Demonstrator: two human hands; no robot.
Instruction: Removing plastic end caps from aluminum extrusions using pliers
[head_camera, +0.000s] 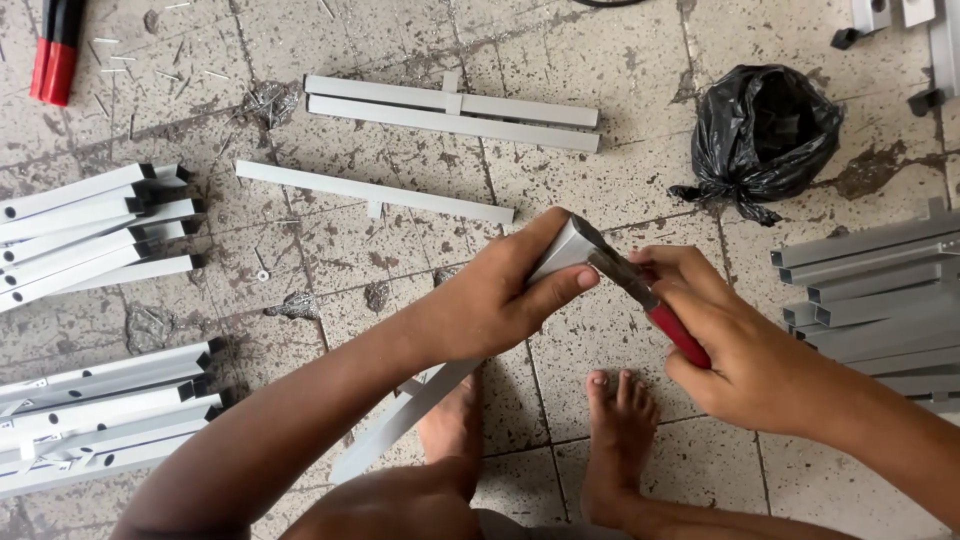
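Over the stained, cracked tile floor (600, 330) you hold a long pale grey metal channel bar (420, 400) slanting from low beside your feet up to the middle of the view. Your left hand (500, 290) is wrapped tightly round the bar's upper end, thumb pressed along its near face and fingers curled over the far side. Your right hand (740, 350) is closed in a fist round the red-handled pliers (650, 305), whose dark metal nose meets the black-capped top end of the bar, just beside your left thumb. Whether the nose grips the cap or only touches it, you cannot tell from here.

Your two bare feet (620, 430) rest on the tiles under the hands, the bar's lower part passing beside the left one.

To your left lie two heaps of white metal bars with black end caps (100, 225), one higher and one lower in the view. Beyond the hands, a single grey flat bar (375, 192) lies apart on the floor, and farther off a pair of grey bars (450, 112) sits side by side. A knotted black plastic bag (765, 130) sits at the upper right, and a stack of grey channel pieces (880, 290) lies near your right forearm. A red and black tool (55, 45) shows at the top left corner.
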